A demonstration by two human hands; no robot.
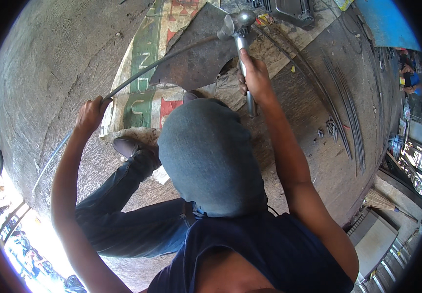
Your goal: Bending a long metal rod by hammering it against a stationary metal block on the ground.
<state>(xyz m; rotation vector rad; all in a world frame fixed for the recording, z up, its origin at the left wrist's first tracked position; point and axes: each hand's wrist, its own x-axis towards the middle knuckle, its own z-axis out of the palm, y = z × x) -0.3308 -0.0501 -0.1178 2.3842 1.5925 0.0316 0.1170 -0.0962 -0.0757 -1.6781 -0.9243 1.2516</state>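
Observation:
My left hand [92,113] is closed around a long thin metal rod [159,61], which runs from lower left up to the top middle. In my right hand [256,77] is a ball-peen hammer [241,41] with a silvery handle, gripped partway along it. The hammer head overlaps the rod's far end; I cannot tell whether they touch. Beneath that end lies a dark, irregular metal plate [186,68], resting on a printed sack [140,100]. A large rounded shape of grey-blue cloth [208,156] hides the ground between my arms.
Bent dark rods [313,78] and straighter rods [350,115] lie at the right, beside small short metal pieces [332,128]. A dark grey case [291,10] is at the top. My shoe [132,146] is near the sack. A broom [384,201] lies at far right.

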